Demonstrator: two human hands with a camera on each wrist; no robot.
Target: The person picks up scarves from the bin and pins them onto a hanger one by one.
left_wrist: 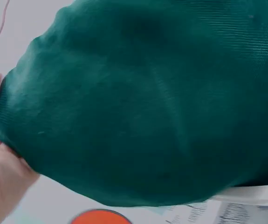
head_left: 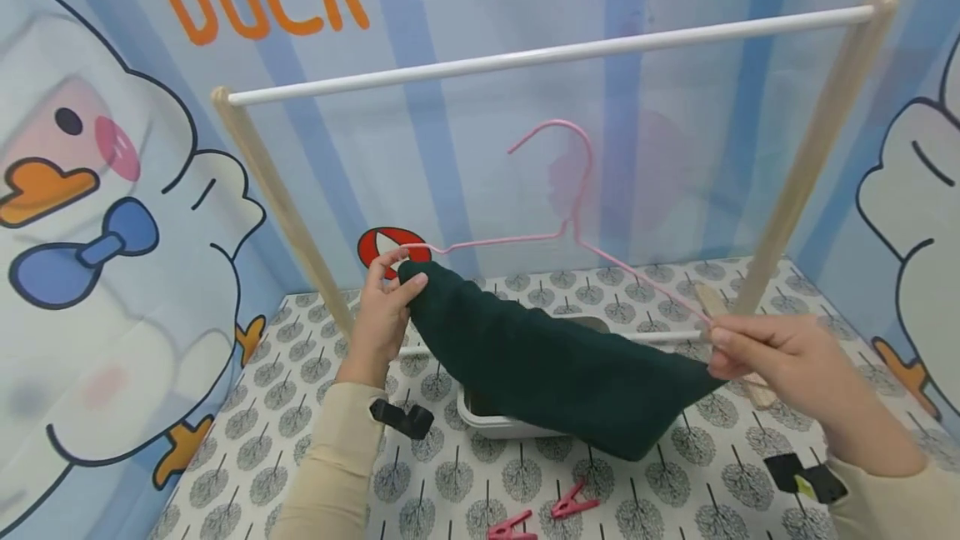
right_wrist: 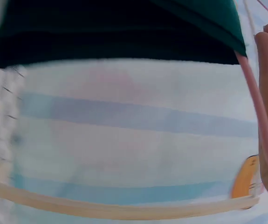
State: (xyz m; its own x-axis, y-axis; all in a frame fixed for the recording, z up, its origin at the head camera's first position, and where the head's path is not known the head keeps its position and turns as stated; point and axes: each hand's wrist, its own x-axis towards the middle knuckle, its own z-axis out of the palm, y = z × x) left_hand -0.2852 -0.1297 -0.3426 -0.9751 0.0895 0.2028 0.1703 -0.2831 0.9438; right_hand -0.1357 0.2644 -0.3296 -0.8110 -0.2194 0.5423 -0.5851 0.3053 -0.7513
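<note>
A dark green cloth [head_left: 547, 357] hangs slantwise between the two hands, its lower right part drooping. Behind and above it rises a pink wire hanger [head_left: 590, 161], hook upward. My left hand [head_left: 382, 315] pinches the cloth's upper left corner, with the hanger's left end at its fingers. In the left wrist view the cloth [left_wrist: 134, 116] fills most of the frame, beside that hand [left_wrist: 5, 182]. My right hand [head_left: 787, 357] grips the hanger's right end. The right wrist view shows the hanger's wire [right_wrist: 255, 98] running from the cloth's corner into the palm.
A rack with a white top rod [head_left: 555, 52] and wooden posts [head_left: 817, 157] stands behind the hands. Under the cloth, partly hidden, is a white basin [head_left: 502, 427]. Two pink clothespins [head_left: 573, 500] lie on the tree-patterned tabletop [head_left: 457, 477] near the front.
</note>
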